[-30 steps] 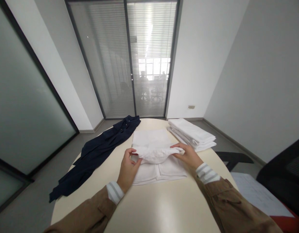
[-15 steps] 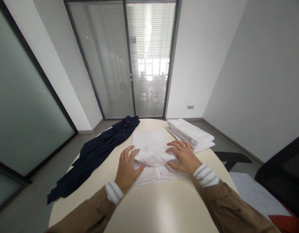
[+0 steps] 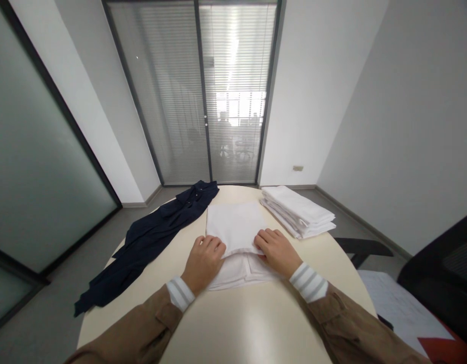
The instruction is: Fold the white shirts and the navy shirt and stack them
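Observation:
A white garment (image 3: 236, 227) lies partly folded on the round cream table (image 3: 241, 323) in front of me. My left hand (image 3: 203, 261) rests on its left side, fingers curled down against the folded edge. On its right side my right hand (image 3: 277, 251) does the same, knuckles up, fingers curled onto the cloth. Both hands press the fold flat near the garment's middle. Below them the lower layer of the garment (image 3: 237, 273) still shows.
A dark navy shirt (image 3: 150, 237) lies spread along the table's left side, hanging over the edge. A stack of folded white cloths (image 3: 297, 210) sits at the far right. A black chair (image 3: 438, 268) and papers (image 3: 404, 308) stand to the right.
The raised bundle of white cloth was laid down and flattened. My hands went from holding it, to spread flat on it, to curled at the fold's near edge.

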### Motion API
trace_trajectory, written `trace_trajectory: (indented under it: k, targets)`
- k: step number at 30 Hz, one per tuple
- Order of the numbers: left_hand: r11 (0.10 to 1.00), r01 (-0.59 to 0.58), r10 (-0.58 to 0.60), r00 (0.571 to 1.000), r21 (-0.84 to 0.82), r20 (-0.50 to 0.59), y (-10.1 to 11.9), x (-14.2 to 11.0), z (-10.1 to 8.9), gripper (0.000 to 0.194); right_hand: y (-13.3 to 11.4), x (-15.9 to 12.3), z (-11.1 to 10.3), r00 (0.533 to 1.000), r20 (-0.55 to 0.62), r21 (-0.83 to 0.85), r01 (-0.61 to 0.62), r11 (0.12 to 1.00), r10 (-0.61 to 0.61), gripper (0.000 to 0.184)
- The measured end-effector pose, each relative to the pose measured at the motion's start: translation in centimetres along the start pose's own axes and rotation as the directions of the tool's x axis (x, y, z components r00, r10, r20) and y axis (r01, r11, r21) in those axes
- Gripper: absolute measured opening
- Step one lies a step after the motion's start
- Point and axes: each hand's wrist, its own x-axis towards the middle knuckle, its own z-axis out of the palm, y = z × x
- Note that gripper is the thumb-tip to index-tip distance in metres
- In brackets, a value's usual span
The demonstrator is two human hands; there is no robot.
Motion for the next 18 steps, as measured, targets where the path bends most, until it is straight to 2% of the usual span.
trace_trajectory:
  k: [2,5,7,10,13,15,18]
  targets:
    - [1.000,-0.012,0.013,0.998,-0.015,0.067,0.6,-0.2,0.0,0.014,-0.3,-0.1,-0.1,1.000,0.015,0.041,0.020,0.999,-0.021,0.022]
    - [0.998,-0.007,0.014,0.994,-0.061,0.113,1.2,-0.5,0.1,0.032,-0.8,-0.2,0.0,0.998,0.015,0.103,0.053,0.993,-0.055,0.042]
    - [0.997,-0.018,0.028,0.990,-0.072,0.136,1.5,-0.5,0.2,0.032,-1.3,-0.1,0.3,0.997,0.023,0.115,0.076,0.991,-0.079,0.046]
    - [0.998,-0.040,0.049,0.983,-0.051,0.177,1.6,-0.4,0.3,0.017,-2.0,0.1,0.8,0.994,0.053,0.096,0.087,0.992,-0.092,0.039]
    - [0.997,-0.067,0.070,0.976,-0.023,0.207,1.7,-0.3,0.5,0.005,-2.6,0.3,1.3,0.993,0.087,0.041,0.075,0.996,-0.079,0.017]
    - [0.995,-0.101,0.101,0.971,-0.014,0.217,1.7,-0.3,0.7,0.004,-2.9,0.4,1.5,0.992,0.095,-0.002,0.080,0.997,-0.079,0.006]
    - [0.988,-0.154,0.154,0.967,-0.015,0.202,1.6,-0.5,0.8,0.008,-3.0,0.4,1.6,0.993,0.079,-0.030,0.094,0.995,-0.092,0.005]
